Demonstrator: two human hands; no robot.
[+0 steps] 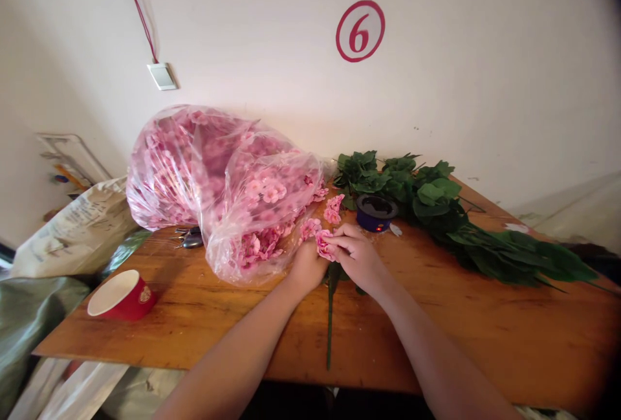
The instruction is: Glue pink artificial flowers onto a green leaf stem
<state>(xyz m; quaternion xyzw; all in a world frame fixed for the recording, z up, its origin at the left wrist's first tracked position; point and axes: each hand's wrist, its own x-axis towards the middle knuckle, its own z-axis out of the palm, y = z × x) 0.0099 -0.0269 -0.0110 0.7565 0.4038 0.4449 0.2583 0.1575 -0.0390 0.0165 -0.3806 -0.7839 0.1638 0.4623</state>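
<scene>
My left hand is closed around the upper part of a green artificial flower stem, which points down toward the table's front edge. Its fingers are partly hidden. With bent fingers, my right hand pinches a pink artificial flower at the top of that stem. More pink blossoms show just beyond both hands. Close behind my right hand stands a small round dark-blue pot with a dark inside and a red light on its front.
A clear plastic bag full of pink blossoms fills the back left of the wooden table. Green leafy stems lie along the right. A red paper bowl stands at the left edge, with scissor-like metal tools by the bag.
</scene>
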